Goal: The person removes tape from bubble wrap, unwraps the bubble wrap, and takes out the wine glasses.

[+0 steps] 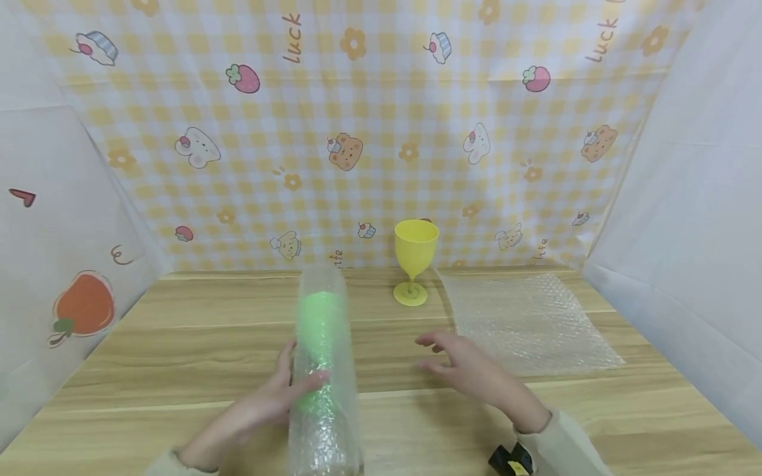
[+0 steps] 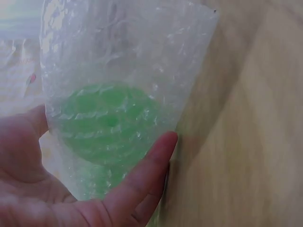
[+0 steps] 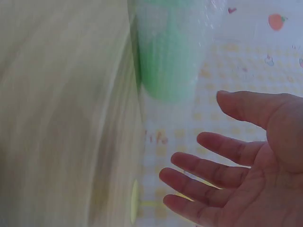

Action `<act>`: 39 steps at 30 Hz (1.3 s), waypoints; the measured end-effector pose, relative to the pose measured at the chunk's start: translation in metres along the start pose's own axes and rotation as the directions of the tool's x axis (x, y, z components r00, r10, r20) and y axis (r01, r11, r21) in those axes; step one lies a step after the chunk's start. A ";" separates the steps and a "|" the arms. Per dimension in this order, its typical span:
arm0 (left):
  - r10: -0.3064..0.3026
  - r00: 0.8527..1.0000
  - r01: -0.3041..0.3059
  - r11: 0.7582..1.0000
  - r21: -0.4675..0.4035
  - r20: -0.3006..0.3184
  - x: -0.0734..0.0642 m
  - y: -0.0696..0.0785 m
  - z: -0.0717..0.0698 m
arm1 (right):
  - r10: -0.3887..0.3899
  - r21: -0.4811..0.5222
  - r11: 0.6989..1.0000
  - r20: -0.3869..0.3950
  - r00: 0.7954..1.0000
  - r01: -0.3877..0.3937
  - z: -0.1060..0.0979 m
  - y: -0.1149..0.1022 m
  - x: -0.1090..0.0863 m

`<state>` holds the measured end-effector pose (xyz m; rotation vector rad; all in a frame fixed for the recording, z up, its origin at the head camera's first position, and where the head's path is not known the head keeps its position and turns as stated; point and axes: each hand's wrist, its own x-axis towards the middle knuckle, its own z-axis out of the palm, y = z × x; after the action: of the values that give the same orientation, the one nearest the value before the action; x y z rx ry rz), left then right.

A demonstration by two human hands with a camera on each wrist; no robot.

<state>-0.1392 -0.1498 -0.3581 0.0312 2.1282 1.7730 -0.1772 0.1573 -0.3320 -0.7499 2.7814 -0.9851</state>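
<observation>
A green goblet [image 1: 318,324] lies inside a long roll of clear bubble wrap [image 1: 324,443], left of the middle of the table. My left hand [image 1: 276,396] grips the roll around its lower half, thumb over the top and fingers at its left side. Through the wrap, the goblet's round green base [image 2: 111,123] shows in the left wrist view, close to the thumb and fingers. My right hand [image 1: 467,367] hovers to the right of the roll with nothing in it. Its fingers [image 3: 208,170] are spread and relaxed in the right wrist view.
A yellow goblet [image 1: 415,248] stands upright near the back of the wooden table [image 1: 196,357]. Right of it, a flat sheet of bubble wrap [image 1: 530,324] lies on the tabletop. A checked cloth [image 1: 381,119] hangs behind, and white cloths flank both sides.
</observation>
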 end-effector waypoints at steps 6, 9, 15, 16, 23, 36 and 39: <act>0.054 0.999 -0.054 0.998 0.043 -0.007 -0.006 -0.003 0.025 | -0.080 0.042 0.996 0.000 0.997 0.080 0.018 -0.013 -0.002; 0.086 0.996 -0.087 0.995 0.050 0.019 -0.013 -0.004 0.036 | -0.097 0.028 0.995 -0.031 0.995 0.098 0.021 -0.020 0.000; 0.124 0.985 -0.126 0.992 0.011 0.118 -0.025 -0.007 0.049 | -0.134 0.030 0.990 -0.099 0.986 0.137 0.019 -0.038 0.014; 0.117 0.986 -0.119 0.993 0.018 0.117 -0.026 -0.008 0.051 | -0.137 0.032 0.989 -0.101 0.985 0.141 0.019 -0.041 0.017; 0.075 0.996 -0.081 0.985 0.153 0.048 -0.033 -0.009 0.059 | -0.214 -0.036 0.977 -0.075 0.974 0.211 0.024 -0.058 0.039; 0.159 0.987 -0.163 0.964 0.209 0.035 -0.030 -0.011 0.064 | -0.264 -0.170 0.954 -0.091 0.960 0.246 0.037 -0.055 0.050; 0.160 0.987 -0.162 0.963 0.214 0.030 -0.030 -0.011 0.064 | -0.266 -0.156 0.956 -0.093 0.960 0.250 0.038 -0.054 0.051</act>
<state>-0.0899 -0.0991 -0.3695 0.2789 2.3587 1.6109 -0.1899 0.0749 -0.3252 -1.1374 2.9297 -0.8977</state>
